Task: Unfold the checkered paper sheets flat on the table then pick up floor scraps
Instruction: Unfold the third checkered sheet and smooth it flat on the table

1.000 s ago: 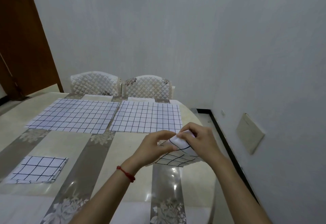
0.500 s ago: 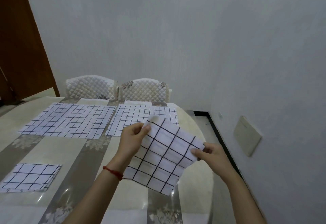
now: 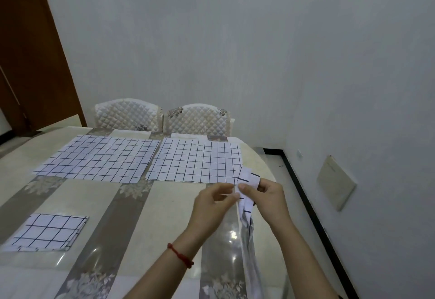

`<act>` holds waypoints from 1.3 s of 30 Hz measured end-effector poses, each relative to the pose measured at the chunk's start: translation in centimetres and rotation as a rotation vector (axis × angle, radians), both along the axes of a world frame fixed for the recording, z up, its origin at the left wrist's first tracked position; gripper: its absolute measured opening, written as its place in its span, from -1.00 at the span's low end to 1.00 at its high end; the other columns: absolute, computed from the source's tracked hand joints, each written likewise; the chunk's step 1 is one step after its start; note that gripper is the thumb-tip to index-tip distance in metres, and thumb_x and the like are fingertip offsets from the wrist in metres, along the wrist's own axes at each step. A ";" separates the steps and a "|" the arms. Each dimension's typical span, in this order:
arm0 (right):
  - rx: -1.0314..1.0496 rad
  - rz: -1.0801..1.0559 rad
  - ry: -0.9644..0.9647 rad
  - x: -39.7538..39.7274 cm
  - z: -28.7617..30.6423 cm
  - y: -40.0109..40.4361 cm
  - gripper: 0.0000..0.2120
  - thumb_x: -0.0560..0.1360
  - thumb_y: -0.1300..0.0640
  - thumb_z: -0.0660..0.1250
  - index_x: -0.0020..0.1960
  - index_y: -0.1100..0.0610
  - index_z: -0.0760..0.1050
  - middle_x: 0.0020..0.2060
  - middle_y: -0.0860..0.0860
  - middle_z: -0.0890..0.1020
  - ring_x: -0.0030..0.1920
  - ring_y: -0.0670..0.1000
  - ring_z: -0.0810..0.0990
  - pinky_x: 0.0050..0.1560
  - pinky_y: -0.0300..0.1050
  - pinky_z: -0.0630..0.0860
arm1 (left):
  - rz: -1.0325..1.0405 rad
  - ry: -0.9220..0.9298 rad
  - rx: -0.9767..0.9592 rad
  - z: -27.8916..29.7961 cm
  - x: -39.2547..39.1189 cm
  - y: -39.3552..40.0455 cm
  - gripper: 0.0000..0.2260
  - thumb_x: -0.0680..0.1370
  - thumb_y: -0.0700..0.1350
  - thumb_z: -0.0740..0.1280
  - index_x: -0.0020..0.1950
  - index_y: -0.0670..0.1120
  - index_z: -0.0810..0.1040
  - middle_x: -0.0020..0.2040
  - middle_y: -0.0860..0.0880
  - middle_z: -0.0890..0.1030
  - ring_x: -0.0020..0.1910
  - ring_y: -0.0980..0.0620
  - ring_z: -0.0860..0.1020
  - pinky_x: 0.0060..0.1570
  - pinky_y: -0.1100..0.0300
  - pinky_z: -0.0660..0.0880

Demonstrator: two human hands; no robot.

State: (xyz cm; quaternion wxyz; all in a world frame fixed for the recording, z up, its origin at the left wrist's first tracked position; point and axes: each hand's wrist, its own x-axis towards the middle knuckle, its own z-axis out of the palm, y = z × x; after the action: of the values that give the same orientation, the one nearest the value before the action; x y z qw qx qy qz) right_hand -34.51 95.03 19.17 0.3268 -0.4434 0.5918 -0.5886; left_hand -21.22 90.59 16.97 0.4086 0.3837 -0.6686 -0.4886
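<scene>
Both hands hold one checkered paper sheet [image 3: 250, 232] above the table's right side. My left hand [image 3: 213, 207] pinches its top edge, and my right hand [image 3: 268, 198] grips the same edge right beside it. The sheet hangs down edge-on, so it looks like a narrow strip reaching toward the near table edge. Two unfolded checkered sheets lie flat side by side at the far end, one on the left [image 3: 100, 157] and one on the right [image 3: 195, 161]. A folded checkered sheet [image 3: 47, 231] rests at the near left.
The glossy marble-patterned table [image 3: 164, 216] curves away at its right edge. Two quilted chairs [image 3: 162, 116] stand behind it. A brown door [image 3: 30, 51] is at the left. Floor with a black skirting strip [image 3: 313, 216] runs along the right wall.
The sheet was held spread open between my hands half a second ago. Now my hands have come together at its top edge and it hangs edge-on.
</scene>
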 end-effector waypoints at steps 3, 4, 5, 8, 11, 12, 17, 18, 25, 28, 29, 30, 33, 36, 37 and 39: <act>-0.013 0.008 -0.020 0.4 0.0 0.0 -0.82 0.39 0.24 0.43 -0.27 -0.05 0.63 -0.34 -0.12 0.72 -0.27 -0.12 0.69 -0.33 -0.37 0.54 | -0.102 0.050 0.024 0.3 -0.5 0.6 -0.80 0.45 -0.18 0.38 -0.14 0.15 0.63 -0.16 0.14 0.71 -0.12 0.21 0.65 -0.10 0.34 0.56; -0.013 0.009 -0.026 0.5 0.0 0.0 -0.81 0.39 0.23 0.42 -0.28 -0.05 0.64 -0.35 -0.12 0.71 -0.29 -0.13 0.68 -0.34 -0.37 0.53 | -0.113 0.075 0.032 0.4 -0.6 0.6 -0.78 0.45 -0.20 0.38 -0.19 0.15 0.64 -0.21 0.16 0.71 -0.16 0.21 0.65 -0.15 0.38 0.55; -0.011 0.013 -0.031 0.5 0.0 -0.1 -0.81 0.40 0.23 0.42 -0.29 -0.04 0.64 -0.36 -0.11 0.71 -0.32 -0.14 0.67 -0.35 -0.38 0.52 | -0.109 0.104 0.047 0.4 -0.7 0.6 -0.78 0.45 -0.22 0.38 -0.23 0.12 0.66 -0.24 0.14 0.71 -0.19 0.20 0.66 -0.21 0.40 0.54; -0.001 0.005 -0.019 0.3 -0.4 -0.1 -0.80 0.43 0.21 0.39 -0.31 -0.02 0.64 -0.43 -0.04 0.67 -0.41 -0.13 0.58 -0.41 -0.37 0.48 | -0.054 0.173 0.114 0.2 -0.6 0.3 -0.80 0.47 -0.22 0.37 -0.30 0.01 0.68 -0.34 0.06 0.70 -0.31 0.17 0.64 -0.32 0.40 0.50; 0.009 -0.052 -0.005 -0.4 -0.8 0.0 -0.80 0.43 0.20 0.39 -0.35 0.03 0.62 -0.43 0.00 0.63 -0.38 -0.07 0.55 -0.38 -0.29 0.49 | 0.022 0.156 0.140 -0.2 -0.3 -0.3 -0.70 0.49 -0.18 0.35 -0.46 -0.03 0.59 -0.55 0.10 0.53 -0.51 0.22 0.46 -0.46 0.42 0.39; 0.008 -0.067 -0.008 -0.7 -0.8 0.0 -0.81 0.43 0.20 0.39 -0.35 0.05 0.62 -0.44 -0.01 0.63 -0.39 -0.07 0.55 -0.38 -0.27 0.49 | 0.063 0.152 0.157 -0.3 0.0 -0.8 -0.67 0.49 -0.18 0.35 -0.50 -0.04 0.53 -0.59 0.11 0.45 -0.56 0.21 0.38 -0.50 0.41 0.34; 0.008 -0.240 0.025 -3.8 -0.9 0.8 -0.87 0.41 0.17 0.42 -0.31 0.09 0.62 -0.42 0.04 0.63 -0.41 -0.04 0.51 -0.38 -0.24 0.47 | 0.270 0.196 0.191 -0.4 3.5 -4.5 -0.72 0.48 -0.13 0.36 -0.34 -0.29 0.49 -0.42 -0.10 0.36 -0.40 0.05 0.31 -0.45 0.28 0.27; -0.001 -0.280 0.042 -4.6 -1.0 0.9 -0.86 0.42 0.18 0.41 -0.32 0.09 0.61 -0.44 0.01 0.62 -0.41 -0.05 0.51 -0.40 -0.25 0.48 | 0.308 0.192 0.184 -0.5 4.4 -5.2 -0.73 0.48 -0.12 0.36 -0.31 -0.30 0.49 -0.39 -0.11 0.36 -0.38 0.03 0.31 -0.44 0.26 0.26; -0.052 -0.397 0.118 -7.4 -1.0 1.2 -0.51 0.42 0.15 0.42 -0.62 0.00 0.32 -0.69 -0.14 0.25 -0.60 -0.17 0.17 -0.58 -0.37 0.13 | 0.427 0.141 0.182 -0.4 8.0 -8.3 -0.83 0.48 -0.08 0.35 -0.22 -0.18 0.56 -0.26 -0.13 0.48 -0.23 -0.01 0.40 -0.32 0.17 0.31; -0.079 -0.451 0.108 -8.2 -1.0 1.0 -0.62 0.39 0.14 0.44 -0.50 0.08 0.34 -0.68 -0.12 0.28 -0.59 -0.15 0.20 -0.58 -0.40 0.15 | 0.411 0.142 0.150 -0.1 8.8 -8.6 -0.77 0.47 -0.08 0.37 -0.24 -0.26 0.58 -0.28 -0.12 0.50 -0.25 0.00 0.40 -0.32 0.19 0.30; -0.081 -0.463 0.099 -8.5 -1.0 0.9 -0.69 0.39 0.14 0.45 -0.44 0.16 0.41 -0.68 -0.13 0.31 -0.59 -0.16 0.23 -0.57 -0.41 0.19 | 0.415 0.141 0.141 0.1 9.0 -8.6 -0.77 0.46 -0.08 0.38 -0.23 -0.26 0.59 -0.28 -0.12 0.51 -0.25 -0.01 0.41 -0.31 0.20 0.31; -0.081 -0.472 0.080 -8.8 -1.1 0.8 -0.76 0.39 0.16 0.45 -0.37 0.20 0.46 -0.68 -0.15 0.36 -0.60 -0.17 0.28 -0.56 -0.43 0.24 | 0.416 0.142 0.133 0.2 9.2 -8.7 -0.78 0.46 -0.08 0.39 -0.24 -0.24 0.60 -0.28 -0.11 0.52 -0.25 -0.01 0.43 -0.29 0.20 0.33; -0.077 -0.479 0.058 -9.3 -1.2 0.7 -0.85 0.40 0.19 0.44 -0.32 0.18 0.52 -0.68 -0.18 0.42 -0.61 -0.22 0.34 -0.54 -0.47 0.31 | 0.377 0.146 0.126 0.7 9.5 -8.7 -0.83 0.46 -0.10 0.39 -0.24 -0.18 0.62 -0.26 -0.09 0.60 -0.22 -0.01 0.51 -0.17 0.18 0.43; -0.053 -0.481 0.057 -9.6 -1.2 0.5 -0.81 0.40 0.17 0.44 -0.37 0.14 0.52 -0.63 -0.13 0.42 -0.59 -0.19 0.36 -0.46 -0.37 0.39 | 0.334 0.144 0.117 1.0 9.7 -8.7 -0.80 0.48 -0.09 0.36 -0.17 -0.24 0.63 -0.19 -0.15 0.62 -0.17 -0.05 0.54 -0.05 0.09 0.46; -0.044 -0.488 0.064 -9.7 -1.2 0.5 -0.80 0.40 0.17 0.44 -0.38 0.13 0.52 -0.58 -0.07 0.43 -0.58 -0.19 0.37 -0.42 -0.32 0.40 | 0.324 0.144 0.110 1.1 9.8 -8.7 -0.80 0.49 -0.09 0.35 -0.17 -0.22 0.64 -0.17 -0.15 0.63 -0.16 -0.04 0.55 -0.05 0.12 0.46; -0.038 -0.494 0.074 -10.0 -1.3 0.5 -0.82 0.40 0.16 0.44 -0.35 0.16 0.55 -0.50 0.04 0.46 -0.51 -0.16 0.39 -0.35 -0.25 0.43 | 0.312 0.148 0.099 1.2 9.9 -8.8 -0.82 0.51 -0.09 0.33 -0.18 -0.15 0.65 -0.16 -0.11 0.65 -0.16 0.00 0.57 -0.10 0.21 0.48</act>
State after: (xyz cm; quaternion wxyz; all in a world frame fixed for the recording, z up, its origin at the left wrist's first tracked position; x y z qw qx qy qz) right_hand -44.49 95.48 17.87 0.1427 -0.3126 0.6826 -0.6449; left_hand -11.29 81.80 18.18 0.5081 0.4656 -0.5441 -0.4785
